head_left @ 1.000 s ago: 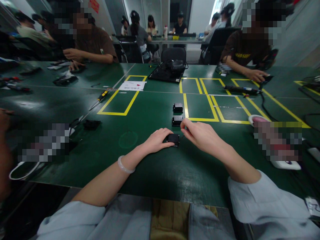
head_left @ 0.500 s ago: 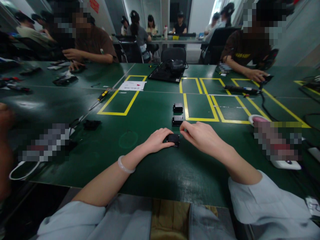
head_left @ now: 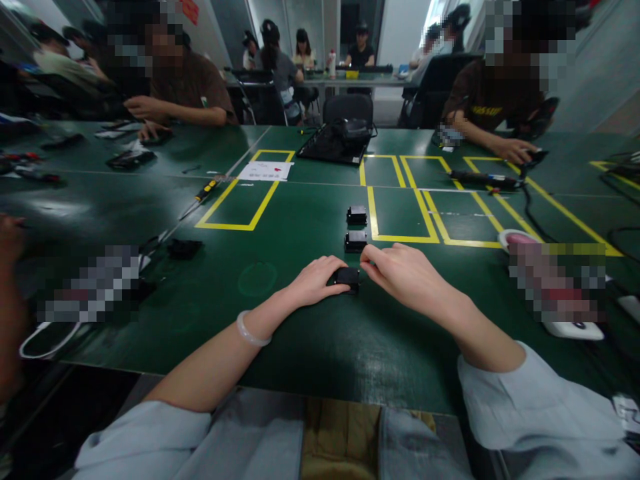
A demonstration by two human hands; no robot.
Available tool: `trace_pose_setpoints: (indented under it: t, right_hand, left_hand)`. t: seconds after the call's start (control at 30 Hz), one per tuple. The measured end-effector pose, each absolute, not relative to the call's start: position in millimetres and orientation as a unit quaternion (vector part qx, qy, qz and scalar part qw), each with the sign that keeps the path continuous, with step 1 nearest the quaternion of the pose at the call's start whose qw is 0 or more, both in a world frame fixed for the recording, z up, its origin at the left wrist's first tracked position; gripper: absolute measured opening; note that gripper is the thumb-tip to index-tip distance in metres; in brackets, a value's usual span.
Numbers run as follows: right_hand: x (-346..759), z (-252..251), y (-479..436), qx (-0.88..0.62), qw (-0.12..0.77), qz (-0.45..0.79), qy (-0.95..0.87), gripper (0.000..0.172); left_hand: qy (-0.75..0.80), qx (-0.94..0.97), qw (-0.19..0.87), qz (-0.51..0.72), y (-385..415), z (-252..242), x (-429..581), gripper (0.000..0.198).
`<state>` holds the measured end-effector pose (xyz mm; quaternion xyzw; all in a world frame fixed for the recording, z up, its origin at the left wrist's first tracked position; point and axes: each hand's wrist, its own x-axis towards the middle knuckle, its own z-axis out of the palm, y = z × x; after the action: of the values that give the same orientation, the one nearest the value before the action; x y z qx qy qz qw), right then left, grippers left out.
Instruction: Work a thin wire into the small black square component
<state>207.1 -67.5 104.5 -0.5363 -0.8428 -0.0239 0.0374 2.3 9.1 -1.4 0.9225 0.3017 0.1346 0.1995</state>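
A small black block [head_left: 349, 276] lies on the green table [head_left: 310, 220] right in front of me. My left hand [head_left: 317, 280] curls round its left side and grips it. My right hand [head_left: 403, 273] is at the block's right edge, its fingers pinched together at the upper right corner; what they pinch is too small to make out. Two more black blocks, the nearer block [head_left: 355, 240] and the farther block [head_left: 357, 215], sit in a row just beyond.
Yellow tape rectangles [head_left: 240, 200] mark the table. A screwdriver [head_left: 205, 191], a white paper [head_left: 264, 171], a black tray [head_left: 333, 143] and a black part [head_left: 183, 249] lie around. Other people sit at the far side and to the left. A white device [head_left: 573, 329] is at right.
My right hand has dropped slightly and closed in on the block's upper right corner. The left hand has stayed on the block.
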Motion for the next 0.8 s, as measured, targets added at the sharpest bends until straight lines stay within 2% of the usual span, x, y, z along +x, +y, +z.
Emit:
trace_pose_setpoints:
  t: [0.17, 0.3, 0.43, 0.53, 0.8]
  right_hand:
    - [211.2, 103.4, -69.2, -0.512, 0.074, 0.004, -0.856, 0.016]
    - [210.1, 103.1, -69.8, -0.521, 0.090, 0.012, -0.849, 0.018]
    - [207.7, 103.0, -68.4, -0.556, 0.066, 0.002, -0.829, 0.027]
    - [208.6, 102.6, -68.0, -0.554, 0.057, 0.007, -0.830, 0.023]
    - [213.2, 104.7, -71.1, -0.510, 0.098, 0.047, -0.853, 0.017]
  left_hand:
    - [0.302, 0.922, 0.202, 0.136, 9.4, -0.8, 2.1, 0.037]
    - [0.303, 0.922, 0.200, 0.137, 9.6, -1.1, 1.7, 0.038]
    - [0.300, 0.923, 0.201, 0.135, 9.3, -1.6, 1.7, 0.041]
    - [0.302, 0.922, 0.201, 0.137, 9.6, -2.1, 1.9, 0.040]
    - [0.302, 0.921, 0.204, 0.137, 9.6, -0.2, 1.4, 0.037]
